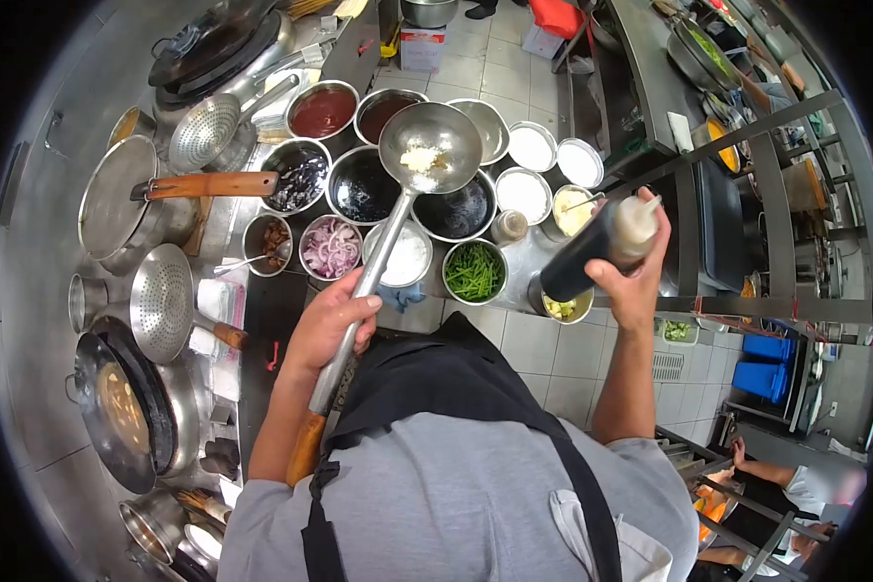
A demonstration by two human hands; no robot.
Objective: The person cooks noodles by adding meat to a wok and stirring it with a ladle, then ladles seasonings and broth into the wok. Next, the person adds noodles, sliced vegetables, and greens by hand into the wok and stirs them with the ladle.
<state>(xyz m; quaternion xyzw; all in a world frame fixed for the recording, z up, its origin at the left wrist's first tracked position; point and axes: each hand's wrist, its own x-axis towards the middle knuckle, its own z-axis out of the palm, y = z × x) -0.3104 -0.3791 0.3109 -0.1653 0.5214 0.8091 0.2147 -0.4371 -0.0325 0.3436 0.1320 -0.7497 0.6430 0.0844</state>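
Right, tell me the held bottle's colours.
The bottle looks dark, nearly black, with a pale top; see the head view.

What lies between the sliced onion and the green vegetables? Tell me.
A bowl of something white, its left side crossed by the ladle handle, in the head view.

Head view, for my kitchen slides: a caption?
Left hand holds a ladle over metal containers; right hand tilts dark bottle.

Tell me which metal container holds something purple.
The metal container of sliced onions, just right of the brown pieces; only its contents look purple.
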